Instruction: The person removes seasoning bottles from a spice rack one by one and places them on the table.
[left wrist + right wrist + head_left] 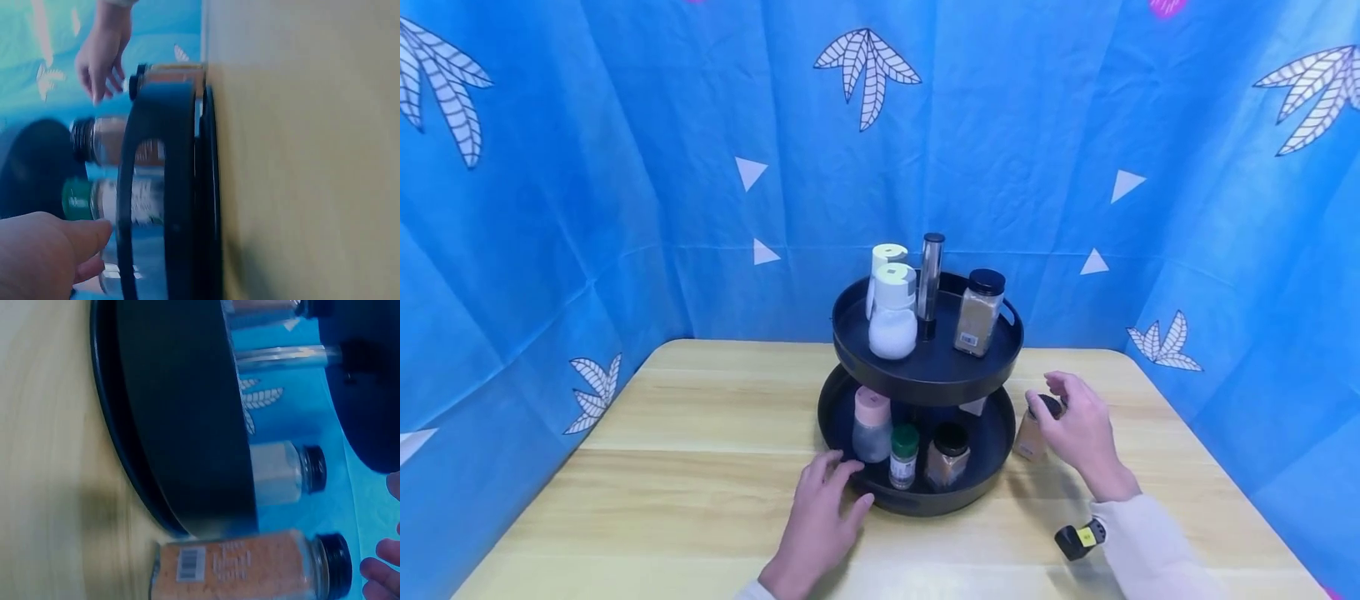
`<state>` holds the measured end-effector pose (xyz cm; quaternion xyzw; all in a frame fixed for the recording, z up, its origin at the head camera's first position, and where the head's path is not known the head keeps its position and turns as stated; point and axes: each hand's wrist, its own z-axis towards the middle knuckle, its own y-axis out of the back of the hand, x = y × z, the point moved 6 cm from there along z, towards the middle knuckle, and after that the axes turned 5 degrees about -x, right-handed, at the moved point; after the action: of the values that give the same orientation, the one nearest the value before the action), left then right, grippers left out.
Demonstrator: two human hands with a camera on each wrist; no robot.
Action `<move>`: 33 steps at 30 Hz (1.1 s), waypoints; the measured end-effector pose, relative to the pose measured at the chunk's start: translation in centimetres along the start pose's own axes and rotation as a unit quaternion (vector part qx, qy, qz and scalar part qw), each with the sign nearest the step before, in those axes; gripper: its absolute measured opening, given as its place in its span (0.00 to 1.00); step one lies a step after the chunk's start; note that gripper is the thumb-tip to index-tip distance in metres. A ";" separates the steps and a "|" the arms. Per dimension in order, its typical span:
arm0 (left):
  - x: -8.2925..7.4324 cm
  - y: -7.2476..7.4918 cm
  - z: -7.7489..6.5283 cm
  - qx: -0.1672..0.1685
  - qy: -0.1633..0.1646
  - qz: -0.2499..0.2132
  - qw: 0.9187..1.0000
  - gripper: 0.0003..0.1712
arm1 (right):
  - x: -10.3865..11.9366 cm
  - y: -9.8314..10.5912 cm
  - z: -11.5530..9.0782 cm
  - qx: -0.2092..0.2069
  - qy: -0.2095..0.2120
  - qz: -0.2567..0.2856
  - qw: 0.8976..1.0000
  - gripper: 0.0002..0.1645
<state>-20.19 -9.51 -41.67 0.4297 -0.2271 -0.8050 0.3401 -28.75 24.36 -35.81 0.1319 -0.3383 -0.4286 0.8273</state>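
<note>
My right hand (1078, 421) is beside the black-capped spice jar (1030, 439), which stands on the table right of a black two-tier round rack (917, 502). The right wrist view shows the fingertips (381, 572) just apart from the black cap, the fingers loosely bent. At the rack's front left, my left hand (823, 521) has its fingers spread by the lower tray's rim; whether they touch it I cannot tell. Near it in the lower tray stand a pink-capped bottle (872, 425), a green-capped bottle (904, 457) and a black-capped jar (947, 454).
On the upper tray (925, 386) stand two white-capped containers, the nearer one a white bottle (893, 321), and a square jar (977, 321) of brown powder. A metal post (930, 279) rises from the middle. Blue curtains (880, 183) enclose the wooden table (700, 467).
</note>
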 end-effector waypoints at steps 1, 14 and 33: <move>-0.7 0.1 0.0 -0.011 -0.026 0.014 1.000 0.19 | 0.3 -0.2 0.0 0.004 0.004 0.002 1.000 0.21; -6.5 -2.5 0.2 -0.003 -0.258 0.089 0.962 0.08 | 1.9 -1.6 -0.2 0.001 0.052 0.007 0.999 0.20; -6.3 -2.9 1.1 0.065 -0.175 0.116 0.975 0.06 | 2.2 -2.1 -0.5 0.018 0.060 0.001 0.998 0.20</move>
<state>-19.63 -2.82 -39.65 0.2739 -0.3837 -0.8063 0.3573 -28.82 21.32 -36.29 0.1723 -0.2960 -0.4131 0.8438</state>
